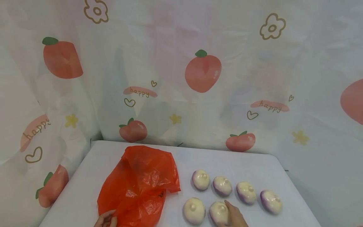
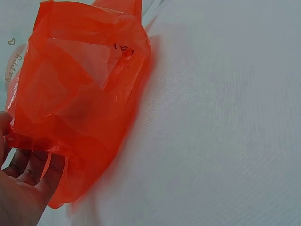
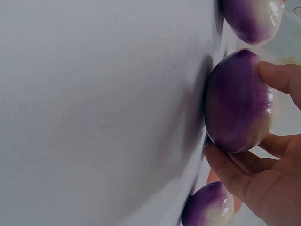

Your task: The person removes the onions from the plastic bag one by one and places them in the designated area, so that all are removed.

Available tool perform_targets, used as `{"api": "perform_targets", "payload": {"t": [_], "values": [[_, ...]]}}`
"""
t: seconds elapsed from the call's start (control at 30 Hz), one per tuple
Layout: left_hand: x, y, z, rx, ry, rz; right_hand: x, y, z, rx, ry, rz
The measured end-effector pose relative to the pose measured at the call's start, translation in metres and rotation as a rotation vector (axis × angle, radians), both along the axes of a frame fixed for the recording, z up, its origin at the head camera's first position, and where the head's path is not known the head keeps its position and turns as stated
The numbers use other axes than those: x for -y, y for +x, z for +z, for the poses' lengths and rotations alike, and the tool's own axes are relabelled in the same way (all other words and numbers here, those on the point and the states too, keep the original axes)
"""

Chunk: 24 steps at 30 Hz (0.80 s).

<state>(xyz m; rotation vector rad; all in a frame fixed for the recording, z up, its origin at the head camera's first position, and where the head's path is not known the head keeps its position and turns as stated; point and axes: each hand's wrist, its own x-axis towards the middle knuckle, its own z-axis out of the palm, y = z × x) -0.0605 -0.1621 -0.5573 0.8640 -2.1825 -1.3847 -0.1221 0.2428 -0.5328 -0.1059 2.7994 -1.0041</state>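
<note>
A red plastic bag [image 1: 141, 186] lies crumpled on the left part of the table, its mouth spread partly apart. My left hand [image 1: 106, 218] pinches the bag's near left edge between thumb and fingers; in the left wrist view the film runs between them. My right hand [image 1: 233, 216] grips a glossy purple-and-white turnip [image 3: 240, 101], thumb on one side and fingers on the other. That turnip is in the front row, low over the table surface. Just left of it sits another turnip [image 1: 194, 210], pale side up.
Behind the front pair, a row of turnips [image 1: 222, 186] slants across the right side of the white table [image 1: 181, 157]. The rightmost turnip [image 1: 271, 201] sits nearest the right edge. A fruit-printed curtain [image 1: 170, 119] hangs behind and along the sides.
</note>
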Motion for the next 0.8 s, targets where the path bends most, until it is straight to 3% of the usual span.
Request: {"api": "perform_targets", "payload": {"t": [0.37,0.8], "values": [[-0.001,0.000,-0.009,-0.048,0.001,0.014,0.001,0.008,-0.001,-0.035,-0.013,-0.036],[-0.001,0.001,-0.006,-0.039,-0.006,0.002,0.000,0.010,-0.004,-0.107,-0.017,0.005]]}}
